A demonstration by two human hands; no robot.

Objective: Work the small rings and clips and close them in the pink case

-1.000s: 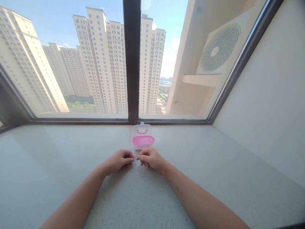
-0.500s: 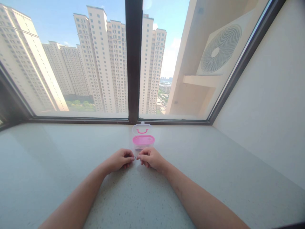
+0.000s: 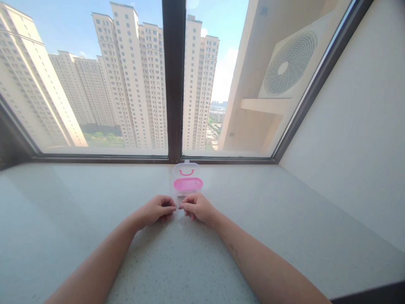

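Note:
Thumb and fingers of my left hand (image 3: 158, 210) pinch a small dark ring (image 3: 176, 207) that pokes out at the fingertips. Just across from it, my right hand (image 3: 198, 207) is closed in a pinch on a tiny thin curved piece, too small to make out well. A narrow gap separates the two sets of fingertips. Right behind them stands a small clear plastic box with a pink rim (image 3: 176, 185). Its clear lid (image 3: 186, 167) with a pink handle is up. A dark slim item (image 3: 181, 196) shows near the box's front, partly covered by my right hand.
The hands are over a pale speckled sill (image 3: 152, 261). A dark window frame (image 3: 175, 84) rises behind the box, with glass on both sides. To the right is a white wall (image 3: 357, 139).
The whole view has shifted slightly, so everything sits a little further left and up. Both hands keep their pinch, close together in front of the box.

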